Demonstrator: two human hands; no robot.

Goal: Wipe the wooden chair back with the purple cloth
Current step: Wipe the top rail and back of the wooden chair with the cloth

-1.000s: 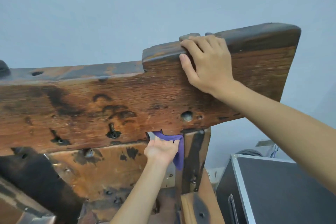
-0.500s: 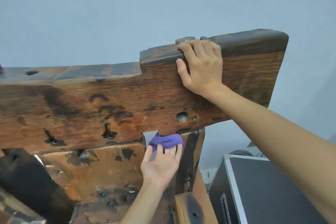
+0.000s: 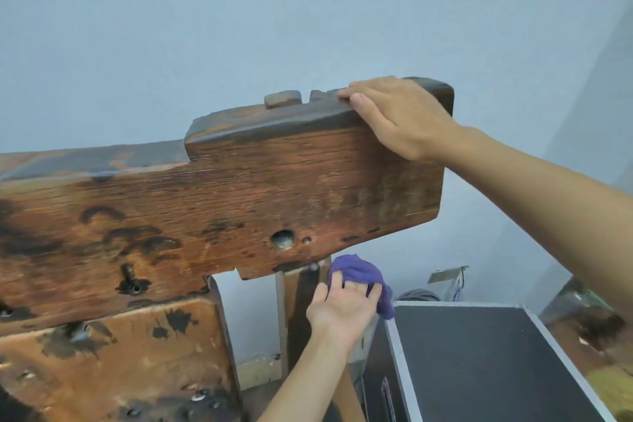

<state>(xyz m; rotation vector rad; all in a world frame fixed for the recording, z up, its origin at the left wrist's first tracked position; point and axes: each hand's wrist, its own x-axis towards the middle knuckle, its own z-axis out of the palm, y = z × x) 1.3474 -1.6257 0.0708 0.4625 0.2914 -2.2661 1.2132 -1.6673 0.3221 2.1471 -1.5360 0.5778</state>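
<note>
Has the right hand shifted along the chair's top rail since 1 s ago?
Yes. The right hand slid toward the right end of the chair back, from covering the notch to beyond it.

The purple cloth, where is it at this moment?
In the head view, the purple cloth is low and right of centre, held by the left hand against the chair's upright post, beside the black case.
</note>
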